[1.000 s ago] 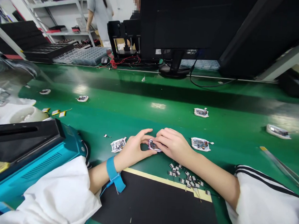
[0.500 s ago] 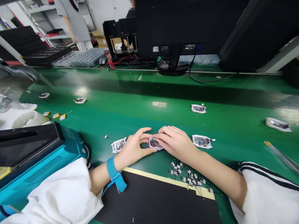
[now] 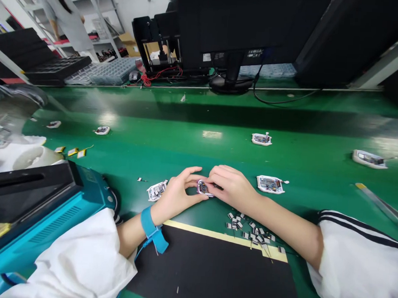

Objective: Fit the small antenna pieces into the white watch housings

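A small circuit board in a purplish-rimmed casing (image 3: 203,188) is held just above the green bench. My left hand (image 3: 179,190), with a blue wrist strap (image 3: 154,232), grips its left side between thumb and fingers. The bent fingers of my right hand (image 3: 229,183) press on its right side and hide part of the board. Left of my left hand lies a white-framed circuit board (image 3: 156,191), partly covered by the hand. Another white-framed board (image 3: 270,184) rests to the right of my right hand. Small metallic parts with leads (image 3: 256,234) are scattered below my right forearm.
A black mat (image 3: 217,277) with a yellow edge lies in front of me. The blue machine (image 3: 68,217) stands at left, tweezers (image 3: 382,205) at right. Farther back are more framed boards (image 3: 261,139), a monitor (image 3: 241,29) and a person (image 3: 65,17) by shelves.
My view has shifted slightly. Both hands stay on the casing, with the right fingers moved a little over it. The person in the background has turned and shifted left.
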A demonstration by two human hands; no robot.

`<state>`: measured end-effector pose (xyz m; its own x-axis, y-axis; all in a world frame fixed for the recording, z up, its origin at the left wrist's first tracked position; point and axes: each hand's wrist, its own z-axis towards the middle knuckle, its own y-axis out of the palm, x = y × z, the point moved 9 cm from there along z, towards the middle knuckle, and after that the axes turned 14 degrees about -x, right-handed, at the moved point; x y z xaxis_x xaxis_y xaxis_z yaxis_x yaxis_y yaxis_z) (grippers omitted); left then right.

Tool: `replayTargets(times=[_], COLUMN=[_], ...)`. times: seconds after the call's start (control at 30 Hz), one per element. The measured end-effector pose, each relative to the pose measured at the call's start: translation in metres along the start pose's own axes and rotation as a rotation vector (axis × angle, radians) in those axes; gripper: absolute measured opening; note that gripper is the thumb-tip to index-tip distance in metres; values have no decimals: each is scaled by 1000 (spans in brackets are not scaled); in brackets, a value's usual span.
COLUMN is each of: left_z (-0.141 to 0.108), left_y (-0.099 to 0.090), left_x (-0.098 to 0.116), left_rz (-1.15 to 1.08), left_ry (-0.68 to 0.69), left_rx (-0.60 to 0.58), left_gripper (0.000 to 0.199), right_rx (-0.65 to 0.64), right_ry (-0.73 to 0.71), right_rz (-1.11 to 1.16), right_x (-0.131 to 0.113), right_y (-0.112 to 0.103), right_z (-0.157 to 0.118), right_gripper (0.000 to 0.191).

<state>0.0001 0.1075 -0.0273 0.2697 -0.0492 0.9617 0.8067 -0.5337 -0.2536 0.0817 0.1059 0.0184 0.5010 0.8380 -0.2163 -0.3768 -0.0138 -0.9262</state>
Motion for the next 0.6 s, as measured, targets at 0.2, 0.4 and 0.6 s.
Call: replayTargets(times=[0.2, 0.4, 0.6], left_z=[0, -1, -1], left_y=[1, -1, -1], left_x=[1, 3, 0], left_rz=[-5, 22, 13], left_ry=[2, 3, -38], left_rx=[-2, 7, 4], left_gripper=[58, 58, 60], right_rx=[-125, -216, -136], right_ry=[14, -4, -15], right_rz=[-49, -280, -290], right_x=[0, -14, -16], right_y=[4, 2, -1], right_z=[1, -4, -9], right_gripper=[20, 16, 20])
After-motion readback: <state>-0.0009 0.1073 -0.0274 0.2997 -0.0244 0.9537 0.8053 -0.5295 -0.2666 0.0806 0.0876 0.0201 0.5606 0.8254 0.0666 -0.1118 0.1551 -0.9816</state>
